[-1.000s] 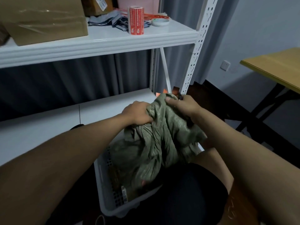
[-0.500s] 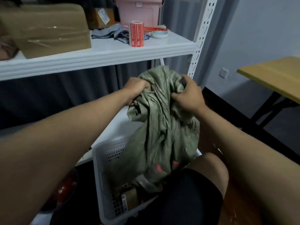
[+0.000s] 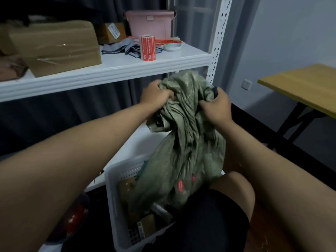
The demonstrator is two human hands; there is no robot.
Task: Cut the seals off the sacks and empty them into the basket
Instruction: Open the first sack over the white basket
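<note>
A crumpled green woven sack hangs upside down over a white perforated basket on the floor. My left hand grips the sack's upper left bunch. My right hand clutches its upper right side, with a dark object poking above the thumb. The sack's lower end reaches into the basket, where brown parcels and a grey wrapped item lie. Red marks show on the sack's lower part.
A white metal shelf unit stands behind, carrying a cardboard box, a red label roll, a tape roll and a pink bin. A wooden table is at right. My knee presses by the basket.
Both hands have lifted the sack from low over the basket to chest height, so it now hangs stretched and upended. Parcels have become visible in the basket.
</note>
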